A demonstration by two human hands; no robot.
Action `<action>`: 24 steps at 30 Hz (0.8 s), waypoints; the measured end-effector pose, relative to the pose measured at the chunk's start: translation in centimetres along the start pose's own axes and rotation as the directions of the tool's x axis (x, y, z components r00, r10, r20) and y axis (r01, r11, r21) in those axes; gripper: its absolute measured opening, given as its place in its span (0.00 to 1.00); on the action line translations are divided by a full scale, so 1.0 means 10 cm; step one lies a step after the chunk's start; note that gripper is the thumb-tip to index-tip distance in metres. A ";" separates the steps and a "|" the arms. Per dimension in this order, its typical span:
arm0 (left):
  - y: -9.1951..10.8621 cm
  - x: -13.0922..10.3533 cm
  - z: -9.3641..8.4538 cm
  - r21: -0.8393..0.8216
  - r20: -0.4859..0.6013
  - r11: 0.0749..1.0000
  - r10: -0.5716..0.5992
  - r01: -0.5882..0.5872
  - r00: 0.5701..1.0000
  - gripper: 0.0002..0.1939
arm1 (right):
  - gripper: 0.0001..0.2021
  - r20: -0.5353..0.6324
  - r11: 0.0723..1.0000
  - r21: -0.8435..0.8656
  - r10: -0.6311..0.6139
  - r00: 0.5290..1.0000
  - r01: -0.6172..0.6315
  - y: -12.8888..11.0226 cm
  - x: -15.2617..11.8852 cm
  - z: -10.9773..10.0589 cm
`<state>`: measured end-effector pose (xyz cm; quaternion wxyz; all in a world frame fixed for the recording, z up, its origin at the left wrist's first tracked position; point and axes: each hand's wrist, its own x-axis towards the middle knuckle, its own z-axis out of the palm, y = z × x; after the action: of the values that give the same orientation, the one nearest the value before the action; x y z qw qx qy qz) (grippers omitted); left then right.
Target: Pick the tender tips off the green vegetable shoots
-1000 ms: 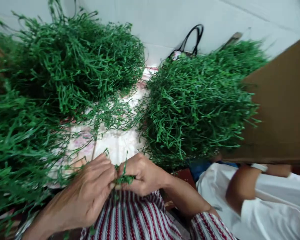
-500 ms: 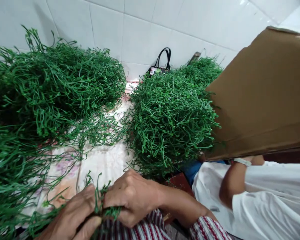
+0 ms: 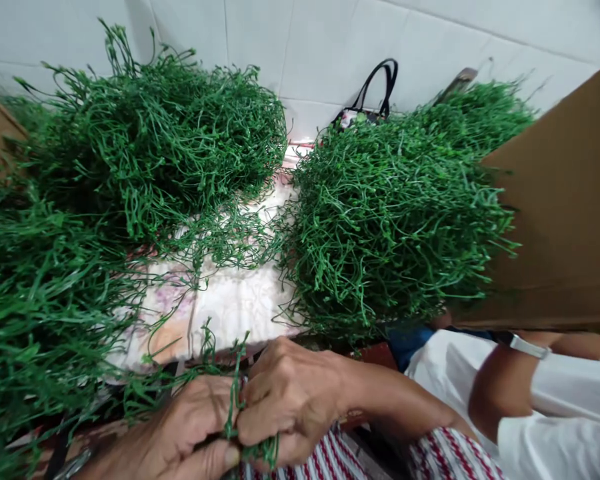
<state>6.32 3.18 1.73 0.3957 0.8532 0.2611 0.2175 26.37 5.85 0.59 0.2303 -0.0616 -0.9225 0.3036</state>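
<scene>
My left hand (image 3: 190, 427) and my right hand (image 3: 295, 397) meet low in front of me. Between their fingers is a small bunch of thin green stems (image 3: 234, 400) with little bud-like tips. The left thumb and fingers pinch it from one side; curled right fingers grip it from the other. Some stem ends poke out below the right fingers, and the exact grip is partly hidden. Just beyond lies a cloth with a floral pattern (image 3: 240, 300), strewn with loose stems.
Large piles of the same stems lie at far left (image 3: 180, 147), near left (image 3: 30, 300) and right (image 3: 390, 220). A cardboard sheet (image 3: 565, 213) stands at right, beside a person in a white shirt (image 3: 570, 387). A black-handled bag (image 3: 363, 113) rests by the tiled wall (image 3: 260, 40).
The view has shifted, so piles and cloth now appear farther right and slightly higher. Both hands stay together on the stems, and more of the cardboard at left shows.
</scene>
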 end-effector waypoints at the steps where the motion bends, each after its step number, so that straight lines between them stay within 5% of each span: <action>1: 0.00 -0.01 0.00 0.001 0.017 1.000 -0.017 0.017 1.000 0.16 | 0.17 0.005 1.000 0.024 -0.011 1.000 0.011 0.00 0.00 0.02; 7: -0.01 0.02 0.01 -0.121 0.067 0.991 0.073 -0.065 0.995 0.16 | 0.18 -0.053 0.994 0.080 -0.065 0.996 0.069 0.04 -0.01 0.11; 12: -0.10 -0.10 0.05 -0.121 0.129 0.991 -0.043 0.059 0.991 0.09 | 0.19 -0.072 0.987 0.128 -0.083 0.994 0.092 0.04 0.00 0.09; 19: -0.15 -0.15 0.07 -0.122 -0.139 0.986 -0.132 0.115 0.981 0.04 | 0.19 -0.121 0.984 0.173 -0.018 0.992 0.039 0.09 0.04 0.05; 24: -0.16 -0.05 0.06 -0.304 -0.103 0.937 -0.213 0.173 0.972 0.08 | 0.15 -0.168 0.971 0.238 0.054 0.984 -0.012 0.14 0.06 0.10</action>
<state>5.87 3.46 0.00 0.5185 0.7388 0.3348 0.2707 25.32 6.57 -0.70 0.3104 -0.0753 -0.8551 0.4084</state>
